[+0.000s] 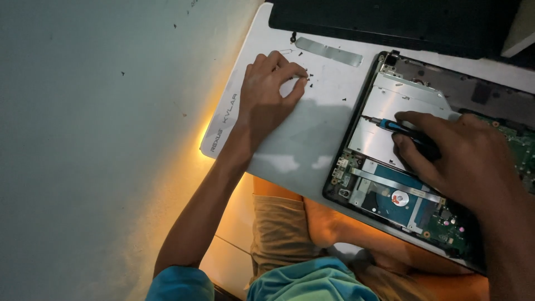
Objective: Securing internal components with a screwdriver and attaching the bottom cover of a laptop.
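The opened laptop base point(446, 167), a dark chassis with its cover off, lies at the right of the white rectangular board point(312, 134), showing a silver metal optical drive casing point(390, 106), a hard drive with a blue label point(398, 200) under a metal strap, and green circuit board point(446, 226).

The right hand point(462, 161) rests over the drive bay, fingers closed around a slim blue-handled screwdriver point(393, 126), whose tip lies on the silver casing near its left edge.

The left hand point(270, 92) is on the white board, well apart from the laptop, thumb and forefinger pinched together at a group of small dark screws point(309, 75); whether a screw is between the fingertips cannot be told. More screws lie scattered nearby.

A flat grey metal strip point(329, 52) lies on the board beyond the left hand. A black panel point(390, 19) sits at the board's far edge. The board rests across the person's lap.
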